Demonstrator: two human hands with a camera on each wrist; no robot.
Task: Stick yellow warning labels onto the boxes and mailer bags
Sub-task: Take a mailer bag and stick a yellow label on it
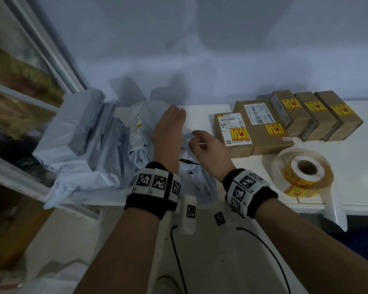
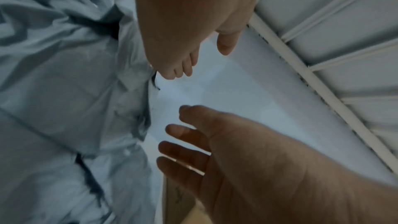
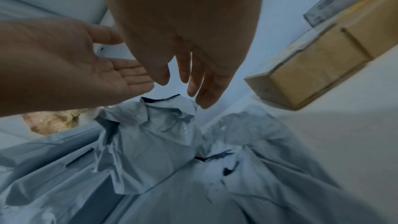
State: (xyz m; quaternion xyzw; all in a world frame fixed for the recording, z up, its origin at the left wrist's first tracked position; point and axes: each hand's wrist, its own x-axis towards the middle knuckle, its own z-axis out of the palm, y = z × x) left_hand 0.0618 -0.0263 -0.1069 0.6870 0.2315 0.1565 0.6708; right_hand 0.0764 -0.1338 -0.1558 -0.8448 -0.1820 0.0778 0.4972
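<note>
Several grey mailer bags lie heaped on the left half of the white table. One crumpled mailer bag lies just under both hands. My left hand hovers over it with straight fingers, palm turned to the right, holding nothing. My right hand is beside it, fingers spread and relaxed, also holding nothing. Several brown boxes with yellow warning labels stand at the right. The label roll lies near the front right edge.
A strip of bare backing paper hangs from the roll over the table's front edge. A window frame rises at the left behind the bags. Black cables run down from my wrists. The wall stands close behind the table.
</note>
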